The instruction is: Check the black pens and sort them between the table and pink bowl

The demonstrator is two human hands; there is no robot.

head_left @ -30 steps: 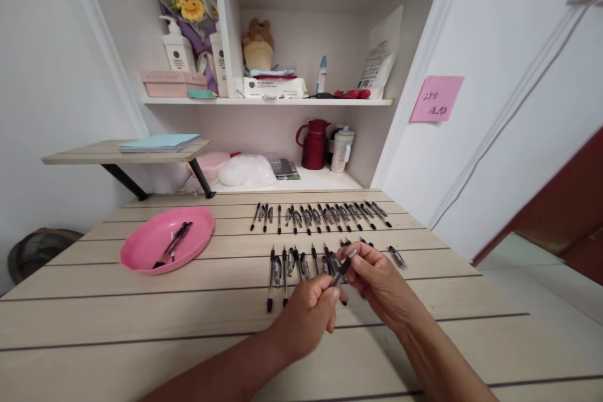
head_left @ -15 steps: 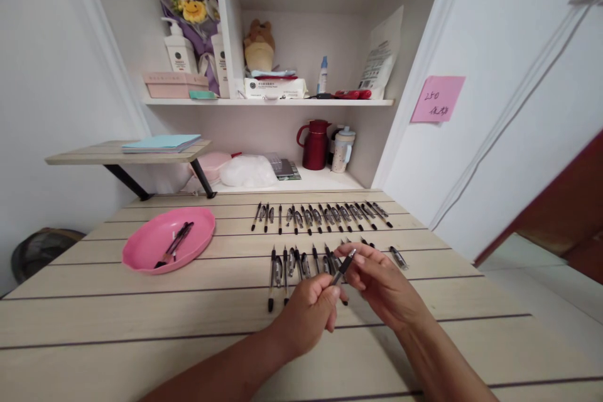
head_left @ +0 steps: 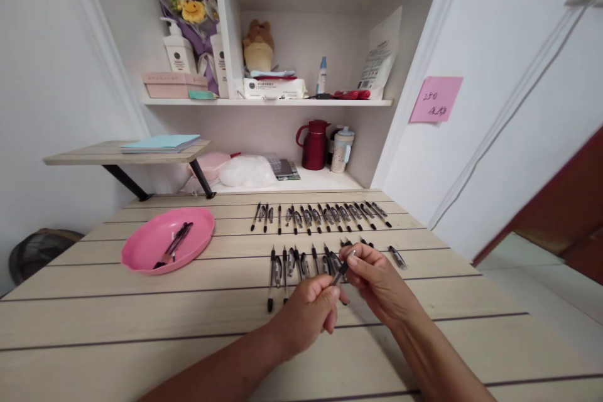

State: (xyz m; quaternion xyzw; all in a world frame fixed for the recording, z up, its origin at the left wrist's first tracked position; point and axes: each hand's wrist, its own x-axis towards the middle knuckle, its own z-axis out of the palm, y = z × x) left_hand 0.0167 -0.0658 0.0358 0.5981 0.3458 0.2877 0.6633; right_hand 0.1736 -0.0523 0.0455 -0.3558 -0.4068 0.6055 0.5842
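Between my two hands is a pen (head_left: 341, 272) with a black grip, its tip pointing up and to the right. My left hand (head_left: 308, 309) is closed around the barrel. The thumb and forefinger of my right hand (head_left: 377, 279) pinch the pen's silvery tip end. Just beyond my hands lies a near row of uncapped pens (head_left: 285, 273) and loose caps (head_left: 305, 265), partly hidden by my fingers. Farther back is another row of pens (head_left: 309, 220) with caps beside them. A single cap (head_left: 397, 257) lies to the right of my right hand.
A pink tray (head_left: 136, 257) on the left holds a few dark pen-like items (head_left: 175, 245). Behind it stands a small raised shelf (head_left: 85, 152) with blue paper (head_left: 160, 143). A red jug (head_left: 315, 146) and a cup (head_left: 342, 149) stand at the back of the wooden table (head_left: 198, 320).
The fingers of my right hand have closed in on the pen's tip, where they were more spread before. My left hand keeps its hold on the barrel.
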